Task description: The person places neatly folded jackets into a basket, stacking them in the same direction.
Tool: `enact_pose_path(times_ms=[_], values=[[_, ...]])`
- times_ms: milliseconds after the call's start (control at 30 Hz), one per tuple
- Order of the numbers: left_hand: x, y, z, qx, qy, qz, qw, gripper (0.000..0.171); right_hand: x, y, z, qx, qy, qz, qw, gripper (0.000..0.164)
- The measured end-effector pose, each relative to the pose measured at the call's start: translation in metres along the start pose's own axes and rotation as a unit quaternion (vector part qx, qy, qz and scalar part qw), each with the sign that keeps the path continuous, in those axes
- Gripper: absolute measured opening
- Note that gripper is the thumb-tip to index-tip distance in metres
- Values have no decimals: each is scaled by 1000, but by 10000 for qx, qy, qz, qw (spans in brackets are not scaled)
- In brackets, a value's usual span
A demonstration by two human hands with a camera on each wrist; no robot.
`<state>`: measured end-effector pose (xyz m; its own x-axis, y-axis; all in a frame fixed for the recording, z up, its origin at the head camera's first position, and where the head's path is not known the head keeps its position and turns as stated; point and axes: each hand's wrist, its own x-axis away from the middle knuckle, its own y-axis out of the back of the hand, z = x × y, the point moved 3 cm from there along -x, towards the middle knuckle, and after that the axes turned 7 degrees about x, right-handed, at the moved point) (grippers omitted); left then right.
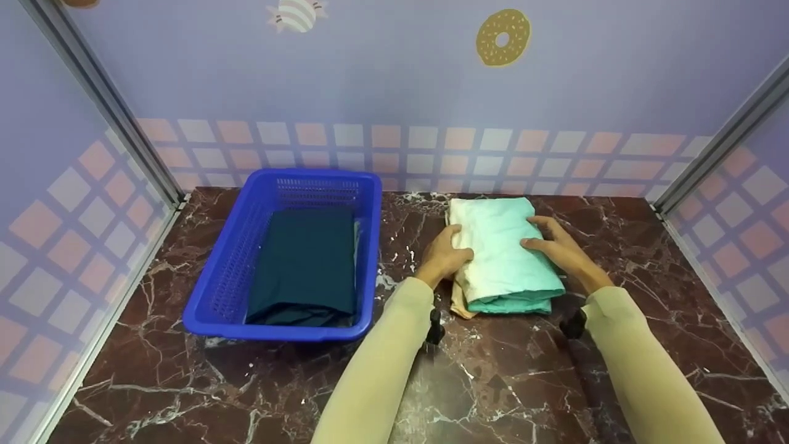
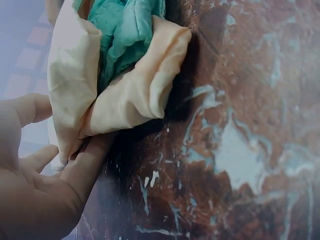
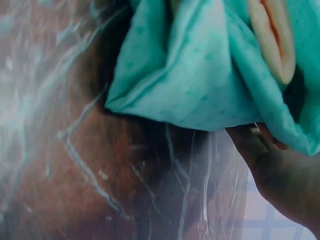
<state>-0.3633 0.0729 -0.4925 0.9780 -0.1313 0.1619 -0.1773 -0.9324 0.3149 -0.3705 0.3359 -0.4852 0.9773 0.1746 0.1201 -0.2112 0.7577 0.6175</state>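
A folded cloth (image 1: 502,256), cream shading into mint green, lies on the marbled tabletop to the right. My left hand (image 1: 442,254) grips its left edge, thumb on top. In the left wrist view the fingers of that left hand (image 2: 45,192) reach under the cream layers (image 2: 127,102), with green folds tucked between them. At the opposite edge my right hand (image 1: 564,250) holds the cloth, its thumb over the upper face. Seen from the right wrist, green layers (image 3: 200,85) hang over the right hand (image 3: 285,175) and hide most of its fingers.
A blue plastic basket (image 1: 277,333) stands left of the cloth, with a folded dark navy cloth (image 1: 305,265) inside. Behind is a lilac wall (image 1: 394,80) with printed checks and sweets; side panels border the marbled table (image 1: 185,376) left and right.
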Motion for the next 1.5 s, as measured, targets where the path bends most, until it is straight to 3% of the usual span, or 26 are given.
enact_pose_path(times_ms=[200,400,667,1133,1300,1500], values=[[2,2,4,208,-52,169,9996,77,7,-6,9,-132,50,109,9998,71],[0,1,6,508,-179,265,9982,87,6,-11,0,-70,266,212,9994,76],[5,2,2,496,-382,193,9979,87,9,-13,2,-76,703,-141,9974,75],[21,6,-23,352,-700,-13,9969,84,23,1,30,-15,975,-610,9934,71],[30,15,-37,364,-903,-145,9951,87,31,6,46,-51,1080,-831,9907,71],[46,30,-53,745,-1088,-327,9907,90,36,9,71,26,1338,-1177,9840,72]])
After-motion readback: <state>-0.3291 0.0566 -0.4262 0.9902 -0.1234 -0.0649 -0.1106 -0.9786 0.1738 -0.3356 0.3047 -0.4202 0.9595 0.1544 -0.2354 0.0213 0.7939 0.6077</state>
